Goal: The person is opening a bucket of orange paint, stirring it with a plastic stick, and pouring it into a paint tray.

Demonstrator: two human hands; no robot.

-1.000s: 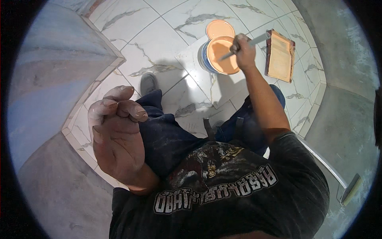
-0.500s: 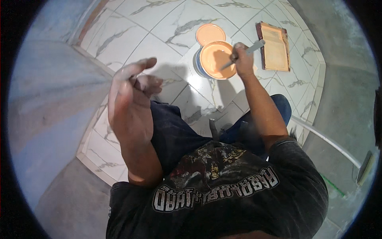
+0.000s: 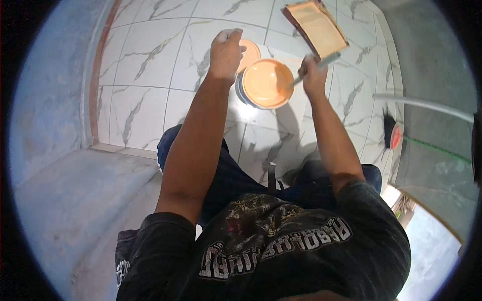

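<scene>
My right hand is closed round a grey stick. Its lower end reaches into the orange paint in a round bucket, at the right side of the opening. The bucket's outside is blue, and it stands on a pale sheet on the floor. My left hand is raised at the far left of the bucket, in front of an orange-coated round lid, part of which it hides. Its fingers are loosely bent and apart, with nothing seen in them.
A paint tray coated in orange lies beyond the bucket to the right. A white pole slants over the right side, and a dark-bristled broom with a green handle lies below it. Bare walls flank the tiled floor.
My left hand has moved forward from near my left knee to beside the lid. My right hand keeps hold of the stick, whose end has shifted to the bucket's right side. The view has turned.
</scene>
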